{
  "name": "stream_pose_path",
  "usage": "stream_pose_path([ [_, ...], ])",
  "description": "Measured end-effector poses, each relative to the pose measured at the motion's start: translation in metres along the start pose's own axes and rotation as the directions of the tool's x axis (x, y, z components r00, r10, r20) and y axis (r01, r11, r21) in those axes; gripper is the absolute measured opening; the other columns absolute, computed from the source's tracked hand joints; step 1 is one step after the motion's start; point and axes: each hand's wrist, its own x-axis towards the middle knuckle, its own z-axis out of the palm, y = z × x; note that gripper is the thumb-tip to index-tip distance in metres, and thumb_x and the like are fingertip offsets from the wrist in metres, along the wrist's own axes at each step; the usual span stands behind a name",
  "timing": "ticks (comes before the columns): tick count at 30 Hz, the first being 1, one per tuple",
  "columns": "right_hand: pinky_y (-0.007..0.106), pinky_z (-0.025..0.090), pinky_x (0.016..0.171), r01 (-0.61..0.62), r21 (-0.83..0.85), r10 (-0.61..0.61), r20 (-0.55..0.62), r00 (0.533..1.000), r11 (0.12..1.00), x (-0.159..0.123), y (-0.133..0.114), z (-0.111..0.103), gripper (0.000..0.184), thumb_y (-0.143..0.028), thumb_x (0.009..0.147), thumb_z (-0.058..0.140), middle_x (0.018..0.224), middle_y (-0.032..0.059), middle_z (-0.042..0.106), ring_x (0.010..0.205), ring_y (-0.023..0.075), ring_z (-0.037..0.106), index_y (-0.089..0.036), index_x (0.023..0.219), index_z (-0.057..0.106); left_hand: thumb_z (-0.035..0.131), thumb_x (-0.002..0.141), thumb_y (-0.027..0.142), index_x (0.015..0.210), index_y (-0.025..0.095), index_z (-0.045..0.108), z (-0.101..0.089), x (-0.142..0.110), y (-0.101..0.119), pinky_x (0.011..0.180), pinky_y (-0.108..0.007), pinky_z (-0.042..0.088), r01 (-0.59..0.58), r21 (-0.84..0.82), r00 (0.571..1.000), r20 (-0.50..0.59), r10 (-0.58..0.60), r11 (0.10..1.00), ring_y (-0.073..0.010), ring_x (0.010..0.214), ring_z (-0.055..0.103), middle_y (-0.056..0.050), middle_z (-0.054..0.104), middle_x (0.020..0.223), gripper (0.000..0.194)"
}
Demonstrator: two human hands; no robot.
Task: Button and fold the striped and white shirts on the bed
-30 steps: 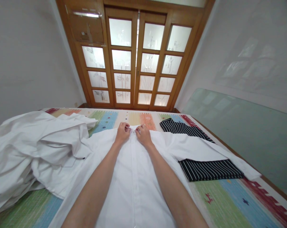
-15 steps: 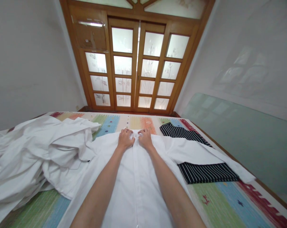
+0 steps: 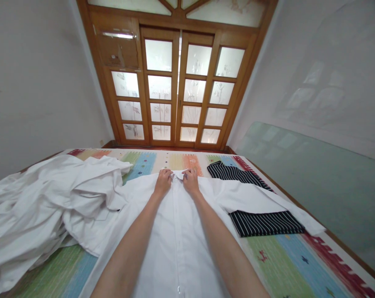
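Observation:
A white button-up shirt (image 3: 175, 231) lies spread out, its front facing up and its collar at the far end. My left hand (image 3: 164, 180) has its fingers closed on the left side of the collar. On the other side of the collar, my right hand (image 3: 190, 180) grips the fabric with bent fingers. Between the two hands the top of the button placket shows. One sleeve (image 3: 258, 198) stretches out to the right, over a folded black garment with white stripes (image 3: 268, 223).
A crumpled heap of white cloth (image 3: 82, 194) lies on the left, against the shirt. Beneath everything is a colourful patterned cover (image 3: 268, 256). A pale green panel (image 3: 299, 165) runs along the right wall. Wooden glazed doors (image 3: 176, 91) stand at the far end.
Both hands remain at the collar, with the fingers shifted slightly and the hands a little farther apart. The camera view has tilted slightly.

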Motion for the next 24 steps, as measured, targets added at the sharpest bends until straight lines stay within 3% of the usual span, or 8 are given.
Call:
stream_pose_path([
  [5, 0.034, 0.039, 0.084, -0.039, -0.120, 0.031, -0.073, 0.997, 0.992, 0.000, 0.001, 0.001, 0.020, -0.002, 0.075, 0.051, 0.088, 0.0076, 0.055, 0.092, 0.0230, 0.047, -0.018, 0.080, 0.062, 0.055, 0.088, 0.022, 0.087, 0.019, 0.067, -0.008, -0.004, 0.007, 0.090, -0.038, 0.046, 0.045, 0.053, 0.998, -0.052, -0.042, 0.998, -0.0244, 0.097, 0.051, -0.009, 0.057, 0.092, 0.012],
  [9, 0.029, 0.038, 0.072, -0.145, -0.168, 0.141, -0.034, 0.989, 0.975, 0.001, -0.001, 0.002, 0.007, -0.017, 0.080, 0.060, 0.080, 0.0044, 0.057, 0.082, 0.0206, 0.050, -0.020, 0.077, 0.055, 0.055, 0.087, 0.022, 0.093, 0.021, 0.069, -0.019, -0.013, 0.008, 0.085, -0.034, 0.047, 0.084, 0.107, 0.991, 0.096, -0.095, 0.991, -0.0222, 0.092, 0.055, -0.007, 0.058, 0.088, 0.015],
  [13, 0.026, 0.034, 0.063, -0.228, -0.197, 0.239, 0.035, 0.970, 0.953, 0.000, -0.005, 0.002, 0.018, -0.025, 0.077, 0.064, 0.072, 0.0016, 0.055, 0.072, 0.0180, 0.050, -0.022, 0.070, 0.049, 0.057, 0.081, 0.013, 0.105, 0.019, 0.066, -0.030, -0.023, 0.010, 0.083, -0.031, 0.048, 0.097, 0.099, 0.975, 0.192, -0.115, 0.990, -0.0198, 0.086, 0.060, -0.006, 0.064, 0.087, 0.026],
  [20, 0.026, 0.038, 0.071, -0.137, -0.139, 0.152, 0.109, 0.982, 0.981, -0.007, -0.016, -0.016, 0.011, -0.012, 0.067, 0.060, 0.074, 0.0016, 0.058, 0.077, 0.0176, 0.053, -0.021, 0.068, 0.052, 0.057, 0.081, 0.017, 0.082, 0.018, 0.072, -0.050, -0.041, 0.024, 0.088, -0.034, 0.045, 0.075, 0.089, 0.946, 0.308, -0.099, 0.993, -0.0228, 0.093, 0.059, -0.009, 0.067, 0.088, 0.015],
  [24, 0.027, 0.041, 0.073, -0.097, -0.065, 0.106, 0.157, 0.982, 0.993, -0.014, -0.030, -0.027, 0.012, -0.010, 0.067, 0.057, 0.080, 0.0042, 0.064, 0.079, 0.0180, 0.056, -0.018, 0.074, 0.060, 0.057, 0.083, 0.020, 0.087, 0.020, 0.076, -0.052, -0.045, 0.029, 0.084, -0.033, 0.045, 0.105, 0.073, 0.928, 0.351, -0.123, 0.992, -0.0219, 0.088, 0.059, -0.007, 0.066, 0.083, 0.019],
])
